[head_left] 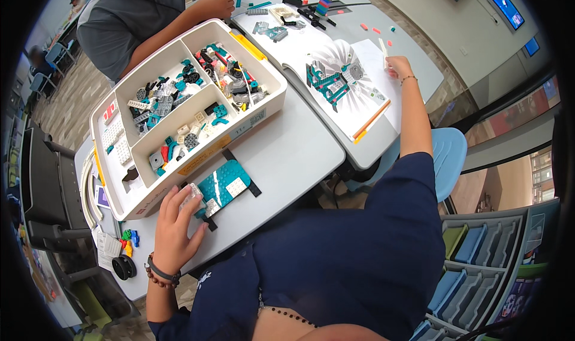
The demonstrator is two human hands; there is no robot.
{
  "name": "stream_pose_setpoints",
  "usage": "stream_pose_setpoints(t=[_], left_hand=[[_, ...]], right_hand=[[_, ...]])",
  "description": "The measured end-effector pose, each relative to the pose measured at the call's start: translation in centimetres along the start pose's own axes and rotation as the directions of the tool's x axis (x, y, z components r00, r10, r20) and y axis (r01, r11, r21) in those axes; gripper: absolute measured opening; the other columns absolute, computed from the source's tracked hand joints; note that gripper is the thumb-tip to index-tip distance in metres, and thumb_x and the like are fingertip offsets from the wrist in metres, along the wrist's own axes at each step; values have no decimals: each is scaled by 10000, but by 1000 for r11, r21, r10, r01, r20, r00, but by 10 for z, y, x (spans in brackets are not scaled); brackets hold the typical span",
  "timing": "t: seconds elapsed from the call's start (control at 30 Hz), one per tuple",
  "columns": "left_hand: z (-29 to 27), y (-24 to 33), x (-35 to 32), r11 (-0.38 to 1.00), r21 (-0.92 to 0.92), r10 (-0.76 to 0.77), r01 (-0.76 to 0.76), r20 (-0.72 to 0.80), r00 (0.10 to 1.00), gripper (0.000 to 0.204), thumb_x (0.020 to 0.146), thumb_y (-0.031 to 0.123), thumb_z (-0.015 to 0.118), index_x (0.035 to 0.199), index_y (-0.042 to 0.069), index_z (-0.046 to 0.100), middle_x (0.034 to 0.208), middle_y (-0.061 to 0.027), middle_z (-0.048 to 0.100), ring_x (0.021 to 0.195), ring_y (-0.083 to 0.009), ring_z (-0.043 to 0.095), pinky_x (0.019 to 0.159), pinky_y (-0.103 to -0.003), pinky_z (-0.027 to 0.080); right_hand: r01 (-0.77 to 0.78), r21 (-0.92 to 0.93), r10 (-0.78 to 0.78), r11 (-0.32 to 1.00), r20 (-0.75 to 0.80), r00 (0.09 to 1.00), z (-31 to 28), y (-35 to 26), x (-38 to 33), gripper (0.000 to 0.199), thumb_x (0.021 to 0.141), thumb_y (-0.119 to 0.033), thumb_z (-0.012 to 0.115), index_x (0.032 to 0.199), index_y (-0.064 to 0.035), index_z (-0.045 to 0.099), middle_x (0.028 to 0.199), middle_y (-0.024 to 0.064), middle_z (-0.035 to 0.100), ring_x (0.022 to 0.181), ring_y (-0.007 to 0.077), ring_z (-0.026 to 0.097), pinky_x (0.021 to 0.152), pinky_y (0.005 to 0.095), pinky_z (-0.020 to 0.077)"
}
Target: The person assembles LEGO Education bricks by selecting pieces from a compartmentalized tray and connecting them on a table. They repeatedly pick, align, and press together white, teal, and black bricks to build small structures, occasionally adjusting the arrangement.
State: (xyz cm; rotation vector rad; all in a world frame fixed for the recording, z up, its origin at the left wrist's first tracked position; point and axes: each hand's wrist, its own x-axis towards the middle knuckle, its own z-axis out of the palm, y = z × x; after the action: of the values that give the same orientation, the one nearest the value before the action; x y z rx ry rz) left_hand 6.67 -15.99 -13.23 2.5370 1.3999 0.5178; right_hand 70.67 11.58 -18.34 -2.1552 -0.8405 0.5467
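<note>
My left hand (173,218) lies beside a flat teal building-block assembly (224,182), its fingers stretched out and touching the pale grey brick (193,197) at the assembly's left end. White plates and black bars show on the assembly. Far out to the right, my right hand (398,68) is closed around a thin pale strip (383,46), whose kind I cannot make out. That hand is over the right edge of an open instruction booklet (374,104), which has a picture of a teal and grey model.
A white divided bin (272,104) of sorted bricks stands left of centre. Across the table a person in grey (120,26) handles small parts. Loose coral pieces (376,30), a colourful brick stack (323,4) and black wheels (124,268) lie around. A blue chair (449,161) stands at right.
</note>
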Motion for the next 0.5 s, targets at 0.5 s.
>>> stream_pose_setpoints(t=[0.5], left_hand=[[19, -26, 2, 953, -292, -119, 77, -130, 984, 732, 634, 135, 792, 1280, 34, 463, 1149, -150, 559, 1043, -297, 553, 903, -342, 433]], right_hand=[[682, 421, -775, 598, 520, 359, 42, -90, -297, 233, 870, -155, 560, 1063, -49, 633, 935, 23, 626, 774, 84, 534, 651, 212, 418]])
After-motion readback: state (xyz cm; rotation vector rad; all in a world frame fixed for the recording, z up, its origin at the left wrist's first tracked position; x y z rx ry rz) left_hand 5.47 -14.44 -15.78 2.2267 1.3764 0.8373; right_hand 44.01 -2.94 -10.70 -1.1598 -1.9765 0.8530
